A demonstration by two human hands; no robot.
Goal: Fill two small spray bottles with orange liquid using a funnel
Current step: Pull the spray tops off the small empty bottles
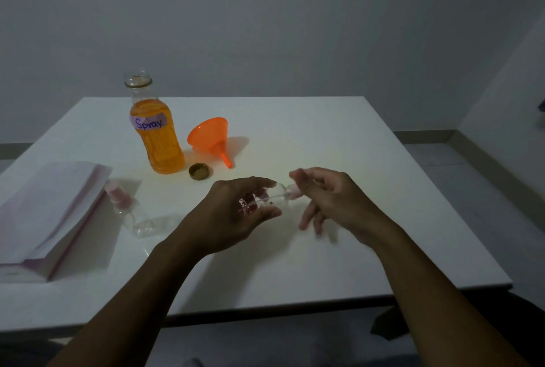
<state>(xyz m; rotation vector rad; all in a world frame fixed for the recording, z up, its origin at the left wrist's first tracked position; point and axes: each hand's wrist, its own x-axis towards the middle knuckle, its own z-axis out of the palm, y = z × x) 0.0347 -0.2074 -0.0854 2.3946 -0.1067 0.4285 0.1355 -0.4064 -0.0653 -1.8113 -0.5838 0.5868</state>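
Your left hand clasps the light, slippery spray bottle mid-tabletop; right hand pinches its pink cap.

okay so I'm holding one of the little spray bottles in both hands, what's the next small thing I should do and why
Probably twist the pink spray top off. Your left hand grips the small clear bottle, which looks empty, and your right hand pinches its top. The funnel lies unused beside the open orange bottle, so the neck needs opening first.
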